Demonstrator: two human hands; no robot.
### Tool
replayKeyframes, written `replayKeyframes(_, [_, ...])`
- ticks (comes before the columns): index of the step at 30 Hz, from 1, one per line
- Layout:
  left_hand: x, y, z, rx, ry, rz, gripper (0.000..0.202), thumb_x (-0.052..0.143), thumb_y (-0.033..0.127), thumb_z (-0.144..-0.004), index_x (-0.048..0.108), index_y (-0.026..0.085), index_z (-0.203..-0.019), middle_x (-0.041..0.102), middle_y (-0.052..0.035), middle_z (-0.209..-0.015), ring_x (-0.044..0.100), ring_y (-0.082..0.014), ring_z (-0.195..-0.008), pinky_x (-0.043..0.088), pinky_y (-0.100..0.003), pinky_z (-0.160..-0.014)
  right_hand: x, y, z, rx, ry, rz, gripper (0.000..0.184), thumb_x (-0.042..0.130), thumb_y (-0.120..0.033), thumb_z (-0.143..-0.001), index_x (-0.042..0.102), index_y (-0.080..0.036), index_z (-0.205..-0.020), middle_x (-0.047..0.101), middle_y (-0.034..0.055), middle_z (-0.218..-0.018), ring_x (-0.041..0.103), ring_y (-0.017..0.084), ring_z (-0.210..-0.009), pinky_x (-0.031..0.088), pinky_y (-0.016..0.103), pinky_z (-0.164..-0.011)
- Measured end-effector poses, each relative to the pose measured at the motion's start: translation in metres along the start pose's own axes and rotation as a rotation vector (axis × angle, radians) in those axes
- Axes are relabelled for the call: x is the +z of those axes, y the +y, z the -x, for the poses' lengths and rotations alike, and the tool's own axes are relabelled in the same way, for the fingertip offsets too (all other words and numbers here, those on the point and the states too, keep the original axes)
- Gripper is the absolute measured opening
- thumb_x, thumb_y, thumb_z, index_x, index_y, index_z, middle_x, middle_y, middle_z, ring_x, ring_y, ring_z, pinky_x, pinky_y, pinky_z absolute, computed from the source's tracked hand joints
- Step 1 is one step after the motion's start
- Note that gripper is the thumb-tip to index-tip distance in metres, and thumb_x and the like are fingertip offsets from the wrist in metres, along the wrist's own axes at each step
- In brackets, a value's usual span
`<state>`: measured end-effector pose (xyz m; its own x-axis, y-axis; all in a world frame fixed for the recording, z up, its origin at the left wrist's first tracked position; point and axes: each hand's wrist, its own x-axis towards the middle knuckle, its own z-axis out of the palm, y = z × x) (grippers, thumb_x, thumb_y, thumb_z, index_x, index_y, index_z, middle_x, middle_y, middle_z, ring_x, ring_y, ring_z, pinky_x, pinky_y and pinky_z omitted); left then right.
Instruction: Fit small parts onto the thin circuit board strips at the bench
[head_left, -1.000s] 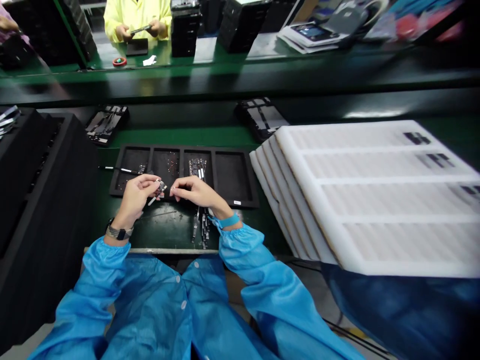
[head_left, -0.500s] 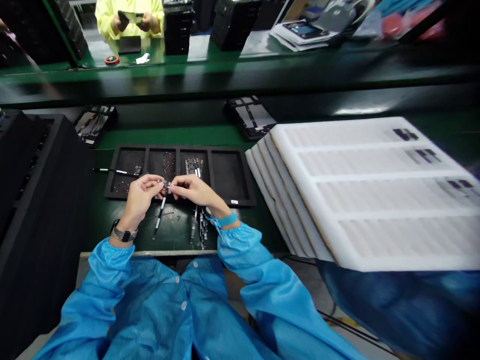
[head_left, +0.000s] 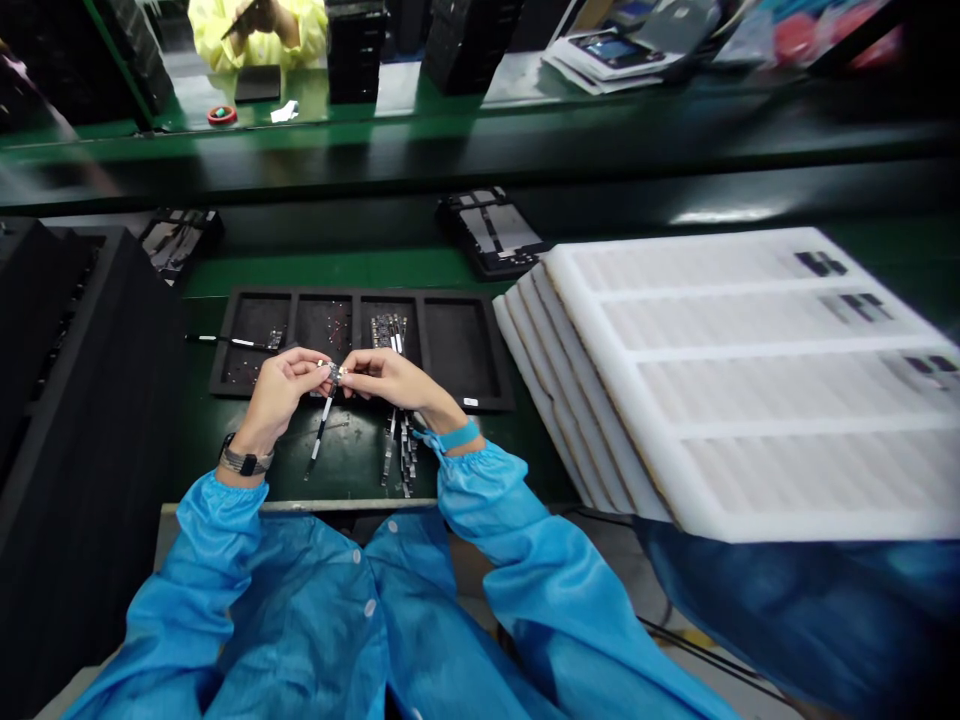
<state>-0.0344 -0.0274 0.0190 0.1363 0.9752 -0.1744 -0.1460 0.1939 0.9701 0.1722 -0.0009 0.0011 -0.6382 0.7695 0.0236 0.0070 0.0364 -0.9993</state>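
Observation:
My left hand (head_left: 279,390) and my right hand (head_left: 390,381) meet over the green bench, both pinching the top end of a thin flex strip (head_left: 322,425) with a small connector part. The strip hangs down from my fingers toward the bench. Just behind my hands lies a black tray (head_left: 465,400) with several compartments; one holds a bundle of similar strips (head_left: 391,332). More strips (head_left: 401,450) lie on the bench below my right wrist.
A stack of white foam trays (head_left: 720,380) fills the right. Tall black trays (head_left: 67,400) stand at the left. Two black component trays (head_left: 491,228) sit behind. Across the belt, a person in a yellow coat (head_left: 259,25) handles something.
My hands came together on the strip, which now hangs straight down. The view shifted slightly; the person opposite raised their hands.

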Motion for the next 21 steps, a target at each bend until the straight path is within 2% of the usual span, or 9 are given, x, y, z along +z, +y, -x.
replayKeyframes(12, [0.002,0.0,0.001,-0.002,-0.007,0.011,0.04,0.097,0.035,-0.062,0.074,0.013,-0.088,0.074,-0.0037,-0.066,0.071,-0.0183,-0.061,0.059,-0.03,-0.063,0.0,0.0,0.0,0.007,0.001,-0.086,0.045,0.081,-0.06,-0.086,0.069,-0.016,-0.089,0.073,0.003,-0.078,0.055,0.011,-0.061,0.043,0.023,-0.055])
replayKeyframes(17, [-0.005,0.001,-0.002,-0.015,-0.013,0.016,0.039,0.097,0.032,-0.062,0.075,0.012,-0.086,0.075,-0.0053,-0.067,0.071,-0.0178,-0.061,0.059,-0.029,-0.063,0.004,0.004,-0.002,-0.006,0.038,-0.066,0.041,0.079,-0.056,-0.09,0.07,-0.016,-0.091,0.074,0.0035,-0.081,0.057,0.01,-0.06,0.044,0.023,-0.055])
replayKeyframes(21, [-0.013,0.002,-0.007,-0.039,-0.003,0.055,0.039,0.097,0.032,-0.062,0.075,0.011,-0.086,0.076,-0.007,-0.068,0.071,-0.0184,-0.061,0.059,-0.03,-0.062,0.008,0.01,-0.005,-0.011,0.093,-0.098,0.044,0.079,-0.059,-0.088,0.071,-0.015,-0.093,0.073,0.0039,-0.079,0.06,0.012,-0.062,0.046,0.024,-0.053])
